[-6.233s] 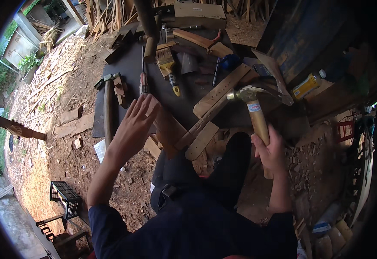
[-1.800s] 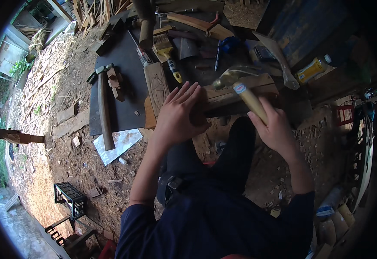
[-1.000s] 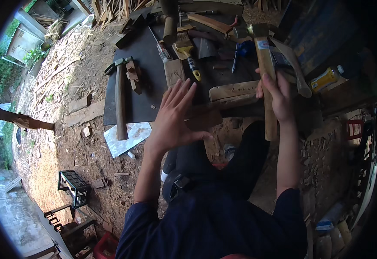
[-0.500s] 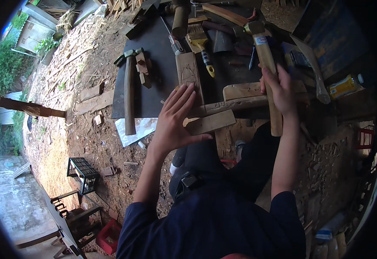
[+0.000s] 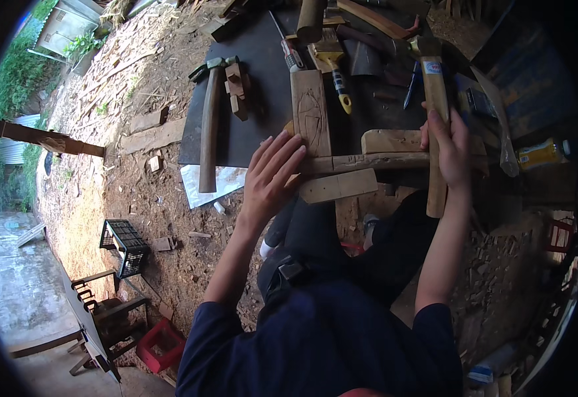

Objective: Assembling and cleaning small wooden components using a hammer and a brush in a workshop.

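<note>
My left hand rests with fingers stretched out on the junction of wooden pieces at the table's front edge: an upright-lying board with a pencilled or carved outline, a long crosswise strip and a short plank. My right hand grips a claw hammer by its pale wooden handle, head pointing away from me, at the right end of the crosswise strip. Another plank lies just behind that strip. A yellow-handled paintbrush and a screwdriver lie beyond.
The dark table also holds an older hammer, wooden blocks, a blue pen and a yellow bottle. Below left are a white sheet, a black crate and a red plastic item on the chip-strewn ground.
My right hand has raised the hammer from over the planks to lengthwise at their right end. My left hand's fingers have come closer together on the wood. The view has shifted, moving the table rightward.
</note>
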Demonstrator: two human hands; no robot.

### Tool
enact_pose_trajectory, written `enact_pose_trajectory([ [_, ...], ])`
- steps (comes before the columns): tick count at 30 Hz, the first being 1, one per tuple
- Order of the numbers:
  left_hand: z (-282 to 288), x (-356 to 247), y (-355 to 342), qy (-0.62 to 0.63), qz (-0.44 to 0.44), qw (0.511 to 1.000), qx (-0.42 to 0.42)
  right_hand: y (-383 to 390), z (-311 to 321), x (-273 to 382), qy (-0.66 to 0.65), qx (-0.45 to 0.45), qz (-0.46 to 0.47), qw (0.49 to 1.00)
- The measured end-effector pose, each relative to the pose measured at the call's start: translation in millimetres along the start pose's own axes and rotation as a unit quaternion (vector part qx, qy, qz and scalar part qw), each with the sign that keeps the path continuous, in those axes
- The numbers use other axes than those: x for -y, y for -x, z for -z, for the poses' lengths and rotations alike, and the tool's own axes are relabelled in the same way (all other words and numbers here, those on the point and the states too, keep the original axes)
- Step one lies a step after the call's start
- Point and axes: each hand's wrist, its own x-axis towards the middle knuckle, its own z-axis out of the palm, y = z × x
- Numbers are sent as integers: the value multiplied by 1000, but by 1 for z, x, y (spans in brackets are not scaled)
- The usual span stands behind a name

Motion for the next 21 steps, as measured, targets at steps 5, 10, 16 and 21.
enact_pose_trajectory([
  [5, 15, 7, -22, 35, -78, 994, -63, 1, 3, 2, -33, 25, -5, 999],
  [10, 35, 5, -45, 42, -101, 993, 40, 4, 11, 2, -42, 5, 6, 999],
  [16, 27, 4, -43, 53, -208, 972, 92, 1, 12, 0, -63, 4, 2, 998],
  [21, 14, 15, -38, -15, -230, 972, 48, 6, 16, 14, -99, 57, -1, 993],
])
